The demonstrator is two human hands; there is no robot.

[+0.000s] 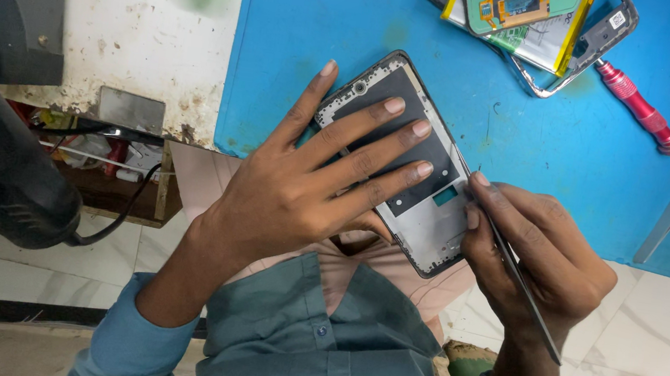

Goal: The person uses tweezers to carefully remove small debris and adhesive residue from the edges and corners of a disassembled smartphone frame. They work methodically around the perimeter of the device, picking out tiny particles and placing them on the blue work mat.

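Pinched in the right hand (536, 262) is a thin metal tool (524, 290), its tip apparently at the edge of an opened phone (426, 213) pressed flat under the spread left hand (309, 189) at the blue worktop (330, 32) edge.

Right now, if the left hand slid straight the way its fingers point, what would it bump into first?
Its left hand fingers point up and right across the phone frame. Past its edge comes bare blue mat, then probably the phone parts, though height is unclear.

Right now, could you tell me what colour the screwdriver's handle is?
Red, seen in the head view: screwdriver on the blue mat.
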